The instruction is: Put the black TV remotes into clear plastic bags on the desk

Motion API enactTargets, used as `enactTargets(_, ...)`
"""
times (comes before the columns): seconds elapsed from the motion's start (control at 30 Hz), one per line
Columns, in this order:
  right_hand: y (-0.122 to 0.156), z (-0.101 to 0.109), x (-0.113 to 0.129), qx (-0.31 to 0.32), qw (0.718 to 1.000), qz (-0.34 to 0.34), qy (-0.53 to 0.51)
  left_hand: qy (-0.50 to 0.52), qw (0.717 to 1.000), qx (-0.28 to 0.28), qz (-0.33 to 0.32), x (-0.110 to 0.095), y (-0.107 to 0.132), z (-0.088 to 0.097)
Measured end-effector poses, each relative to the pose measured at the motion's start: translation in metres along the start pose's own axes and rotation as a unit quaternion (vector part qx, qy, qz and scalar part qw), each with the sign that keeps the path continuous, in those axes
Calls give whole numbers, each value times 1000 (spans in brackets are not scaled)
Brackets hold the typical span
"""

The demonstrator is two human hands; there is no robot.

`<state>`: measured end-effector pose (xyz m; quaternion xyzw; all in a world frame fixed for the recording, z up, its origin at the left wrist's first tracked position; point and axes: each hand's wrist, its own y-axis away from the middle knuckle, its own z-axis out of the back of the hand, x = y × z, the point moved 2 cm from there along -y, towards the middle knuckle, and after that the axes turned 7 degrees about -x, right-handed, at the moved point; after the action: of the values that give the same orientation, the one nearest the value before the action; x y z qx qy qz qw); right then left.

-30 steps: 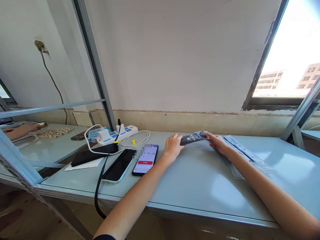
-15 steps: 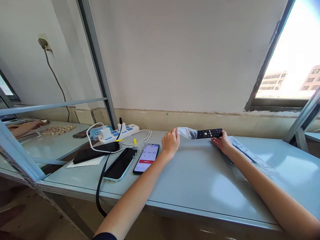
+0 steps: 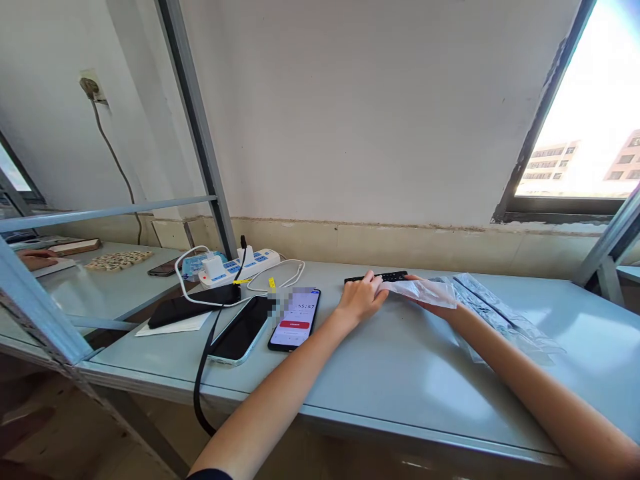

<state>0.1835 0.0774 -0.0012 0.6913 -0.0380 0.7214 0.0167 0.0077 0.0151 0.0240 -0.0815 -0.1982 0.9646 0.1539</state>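
A black remote control with small buttons is held level just above or on the far part of the desk; which, I cannot tell. My left hand is closed in front of it, thumb and fingers pinching the end of a clear plastic sleeve. That sleeve stretches rightward across my right hand and hides much of it. The fingertips of my right hand are at the remote's right end, closed on it. Behind my right wrist lie flat clear plastic packages with something dark inside.
To the left are a lit phone, a dark-screened phone, a black device on white paper and a power strip with cables. A metal post stands behind them. Another person's hand shows at far left.
The remote and my right hand have moved left. My left hand has moved slightly right, and the sleeve now lies over my right hand instead of left of the remote.
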Motion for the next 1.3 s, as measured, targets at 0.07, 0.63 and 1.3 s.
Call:
enactTargets(0.07, 3, 0, 0, 28, 999, -15, 15, -3, 1000, 3, -2, -2, 0, 0)
enactTargets(0.63, 16, -5, 34, 172, 978, -38, 109, -34, 998, 23, -43, 2, -3, -8)
enactTargets(1.3, 1, 16, 33, -65, 927, 93, 359, -34, 985, -43, 161, 5, 2, -9)
